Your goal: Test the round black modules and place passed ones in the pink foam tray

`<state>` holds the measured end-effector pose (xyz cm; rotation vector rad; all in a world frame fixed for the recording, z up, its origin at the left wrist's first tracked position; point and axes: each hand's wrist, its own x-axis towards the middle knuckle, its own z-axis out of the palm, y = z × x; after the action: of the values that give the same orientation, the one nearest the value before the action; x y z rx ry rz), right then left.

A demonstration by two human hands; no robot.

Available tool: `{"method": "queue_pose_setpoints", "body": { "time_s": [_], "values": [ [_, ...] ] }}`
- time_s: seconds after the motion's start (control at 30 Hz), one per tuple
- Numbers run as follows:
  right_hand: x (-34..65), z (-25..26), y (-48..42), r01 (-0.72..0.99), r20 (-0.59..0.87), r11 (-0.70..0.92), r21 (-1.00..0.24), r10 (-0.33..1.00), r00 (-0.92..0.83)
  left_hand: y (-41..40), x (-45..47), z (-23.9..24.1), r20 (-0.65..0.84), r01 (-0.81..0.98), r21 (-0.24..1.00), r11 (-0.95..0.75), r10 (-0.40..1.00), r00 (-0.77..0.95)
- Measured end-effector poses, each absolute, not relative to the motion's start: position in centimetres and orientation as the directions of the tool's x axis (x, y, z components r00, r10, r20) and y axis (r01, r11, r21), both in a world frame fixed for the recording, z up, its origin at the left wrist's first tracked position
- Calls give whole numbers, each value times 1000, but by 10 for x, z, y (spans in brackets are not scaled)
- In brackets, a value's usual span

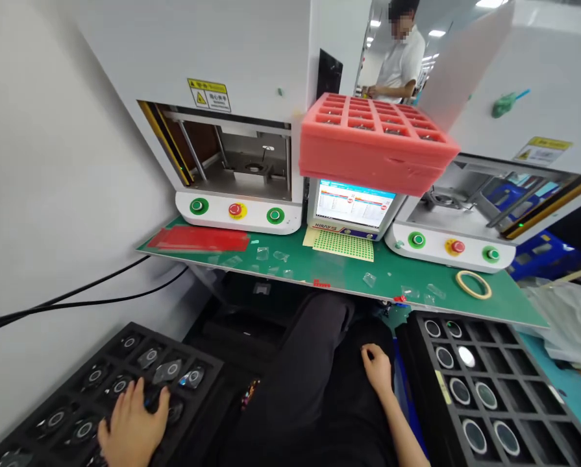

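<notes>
At lower left, my left hand [137,421] reaches into a black foam tray [207,360]. Between its thumb and fingers is a dark part [152,395], mostly covered by the hand. Similar black parts with pale rings, such as this ringed part [148,357], sit in the tray's pockets, some with shiny clear film. My right hand [378,371] lies on my dark-trousered thigh with its fingers curled, and nothing shows in it. Beside it on the right, another black foam tray [509,389] holds several round glass-faced discs [460,391] in its left columns.
Two white press machines [241,214] [456,250] with green and red buttons flank a monitor [351,204]. A pink foam tray [372,155] sits above the screen. Film scraps, red strips [200,238] and a tape roll [473,285] lie on the green bench. A co-worker [400,61] stands behind.
</notes>
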<state>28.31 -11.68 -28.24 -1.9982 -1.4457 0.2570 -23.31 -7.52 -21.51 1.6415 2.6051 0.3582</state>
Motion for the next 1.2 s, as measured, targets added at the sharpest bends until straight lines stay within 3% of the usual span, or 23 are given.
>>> {"method": "queue_pose_setpoints", "body": {
  "time_s": [0.17,0.27,0.33,0.37,0.5,0.63,0.83,1.0,1.2],
  "values": [
    [276,-264,-120,841,344,-96,-532,883,319,-70,-230,-212,136,903,252,348,911,-389],
    [264,-234,-116,884,481,12,-467,842,243,-56,-197,-194,227,875,467,128,939,-258],
    [253,-210,-104,904,564,102,-414,808,168,-41,-158,-178,187,685,726,56,943,-276],
    [247,-197,-94,911,595,147,-387,794,125,-33,-135,-171,82,505,860,76,955,-285],
    [222,-149,-32,920,634,280,-274,772,-46,1,-41,-152,-111,268,957,110,994,-11],
    [208,-122,23,931,606,323,-171,779,-159,26,23,-141,-229,14,973,229,966,119],
    [215,-121,30,937,609,338,-87,762,-218,35,67,-129,-382,-327,863,386,921,79],
    [221,-117,13,923,590,378,-67,762,-269,36,96,-125,-397,-501,780,376,915,69],
    [216,-103,13,924,562,354,-143,798,-218,34,107,-135,-357,-592,751,294,934,10]
  ]
}}
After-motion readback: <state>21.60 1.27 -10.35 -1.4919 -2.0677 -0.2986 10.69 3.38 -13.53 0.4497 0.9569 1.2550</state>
